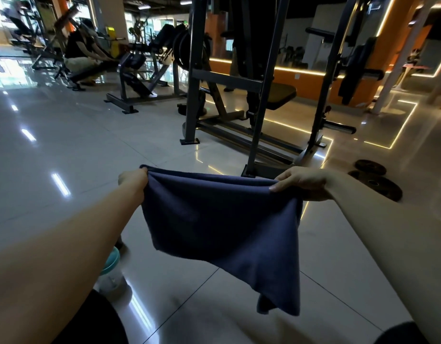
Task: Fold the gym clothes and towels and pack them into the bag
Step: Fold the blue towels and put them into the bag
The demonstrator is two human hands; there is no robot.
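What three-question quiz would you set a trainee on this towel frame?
1. True or false: the left hand and right hand each grip the top edge of the blue towel, which hangs between them.
2. What lies on the floor beyond the right hand? A) weight plates B) shoes C) a bag
3. Which colour is the lid of the bottle under the left forearm?
Key: 1 true; 2 A; 3 teal.
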